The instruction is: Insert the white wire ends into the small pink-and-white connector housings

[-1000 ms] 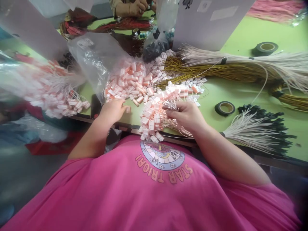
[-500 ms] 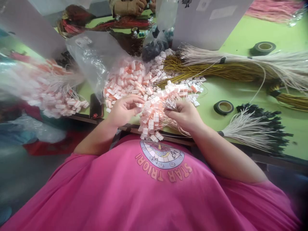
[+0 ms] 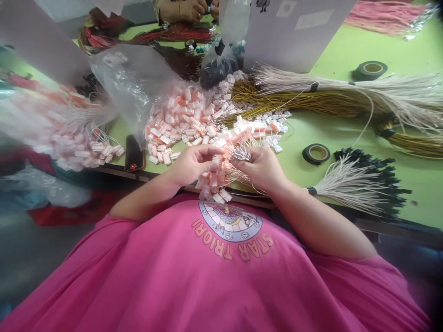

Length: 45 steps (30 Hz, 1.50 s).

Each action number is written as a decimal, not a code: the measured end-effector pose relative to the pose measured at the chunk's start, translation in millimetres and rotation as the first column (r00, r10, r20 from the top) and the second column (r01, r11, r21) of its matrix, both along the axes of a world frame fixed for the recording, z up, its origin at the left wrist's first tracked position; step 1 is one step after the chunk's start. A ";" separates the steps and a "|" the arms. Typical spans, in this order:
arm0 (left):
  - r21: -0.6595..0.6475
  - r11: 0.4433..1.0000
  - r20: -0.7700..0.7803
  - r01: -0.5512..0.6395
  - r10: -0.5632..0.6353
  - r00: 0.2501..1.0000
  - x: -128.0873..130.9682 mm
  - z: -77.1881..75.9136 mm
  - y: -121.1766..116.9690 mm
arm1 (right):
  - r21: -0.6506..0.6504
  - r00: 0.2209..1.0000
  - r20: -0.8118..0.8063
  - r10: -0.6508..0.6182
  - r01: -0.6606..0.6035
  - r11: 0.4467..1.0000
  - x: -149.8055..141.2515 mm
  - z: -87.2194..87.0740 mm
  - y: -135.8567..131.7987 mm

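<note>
My right hand [image 3: 261, 167] is closed round a bundle of thin wires [image 3: 241, 153], whose silvery bare ends poke out past the fingers. My left hand [image 3: 197, 165] pinches a small white-and-orange connector [image 3: 216, 161] between thumb and fingers, close to those wire ends. Below and between the hands hang wired connectors [image 3: 221, 196] over the table's front edge. Just beyond lies a heap of loose white-and-orange connectors [image 3: 183, 110]. Smaller white connectors [image 3: 228, 92] are scattered behind it.
Yellow wires [image 3: 294, 102] and white wires [image 3: 346, 82] lie at the right, near two tape rolls [image 3: 316, 153]. A white bundle with black connectors [image 3: 374, 184] sits at the front right. A phone [image 3: 134, 153] and a plastic bag [image 3: 128, 78] are leftward. Another person's hands [image 3: 194, 10] are opposite.
My left hand has moved right with the connector, up to the wire ends. My right hand keeps its hold on the wires. The whole view has shifted slightly.
</note>
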<state>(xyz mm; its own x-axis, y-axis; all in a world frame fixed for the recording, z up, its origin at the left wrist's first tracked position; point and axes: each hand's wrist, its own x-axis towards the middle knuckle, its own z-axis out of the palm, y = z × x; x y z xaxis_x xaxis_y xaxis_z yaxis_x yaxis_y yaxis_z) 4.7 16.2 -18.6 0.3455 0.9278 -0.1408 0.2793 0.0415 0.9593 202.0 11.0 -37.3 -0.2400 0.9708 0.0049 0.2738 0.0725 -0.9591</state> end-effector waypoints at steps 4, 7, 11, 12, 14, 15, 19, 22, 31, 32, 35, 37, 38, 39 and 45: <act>0.022 0.999 -0.062 0.025 -0.023 0.998 3.0 3.2 -1.7 | 0.019 1.000 0.019 0.000 0.000 1.000 0.0 -0.2 -0.4; 0.095 0.995 -0.100 0.043 -0.033 0.994 3.3 1.4 -2.9 | 0.025 0.999 0.047 -0.014 0.013 1.000 0.3 0.8 -0.2; 0.235 0.970 -0.164 0.056 -0.018 0.986 1.3 -3.6 -5.0 | 0.032 0.994 0.105 -0.026 0.022 0.999 0.5 2.5 0.5; 0.257 0.965 -0.173 0.061 -0.016 0.985 1.0 -4.4 -5.7 | 0.032 0.992 0.120 -0.025 0.021 0.999 0.5 2.6 0.5; 0.291 0.954 -0.188 0.071 -0.016 0.982 1.6 -5.1 -7.0 | 0.029 0.990 0.136 -0.022 0.018 0.999 0.3 2.0 0.2; 0.307 0.948 -0.197 0.079 -0.018 0.980 2.7 -4.9 -7.6 | 0.029 0.991 0.131 -0.013 0.009 1.000 0.1 1.4 -0.3; 0.358 0.921 -0.247 0.151 -0.062 0.967 10.6 -2.9 -8.1 | 0.046 0.996 0.075 0.039 -0.042 0.998 -1.6 -1.9 -2.0; 0.407 0.895 -0.277 0.184 -0.071 0.958 13.7 -2.5 -7.4 | 0.061 0.996 0.078 0.033 -0.038 0.997 -2.1 -3.7 -1.7; 0.458 0.845 -0.489 0.277 -0.021 0.872 -35.8 3.8 3.2 | 0.058 0.999 0.001 0.052 -0.052 0.997 5.5 -5.0 5.1; 0.460 0.855 -0.525 0.240 0.045 0.850 -46.8 1.4 6.7 | 0.090 0.999 -0.015 0.044 -0.042 0.995 6.3 -5.1 6.1; 0.491 0.852 -0.689 0.183 0.250 0.681 -79.5 -14.2 19.1 | 0.126 0.998 -0.061 0.013 -0.005 0.992 7.5 -5.9 7.9; 0.419 0.875 -0.806 0.244 0.234 0.544 -95.0 -27.6 26.7 | 0.069 0.998 -0.064 -0.016 0.020 0.997 7.4 -6.9 7.8; 0.368 0.890 -0.844 0.271 0.197 0.498 -99.3 -33.3 29.7 | 0.036 0.998 -0.061 -0.025 0.027 0.999 7.3 -7.3 7.5; 0.325 0.901 -0.865 0.286 0.162 0.475 -101.1 -37.5 31.8 | 0.010 0.998 -0.061 -0.033 0.033 0.999 7.3 -7.4 7.3; 0.328 0.943 -0.584 0.059 0.153 0.797 -73.5 -22.7 19.9 | -0.044 0.999 0.021 0.031 -0.030 0.999 7.3 1.6 7.2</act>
<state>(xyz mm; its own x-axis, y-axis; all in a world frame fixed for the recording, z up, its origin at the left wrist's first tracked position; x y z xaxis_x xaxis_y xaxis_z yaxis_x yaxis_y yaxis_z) -68.9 36.1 -41.3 0.2454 0.9694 -0.0020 0.8016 -0.2017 0.5628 209.4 18.2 -35.7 -0.2688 0.9622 -0.0425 0.2925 0.0396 -0.9554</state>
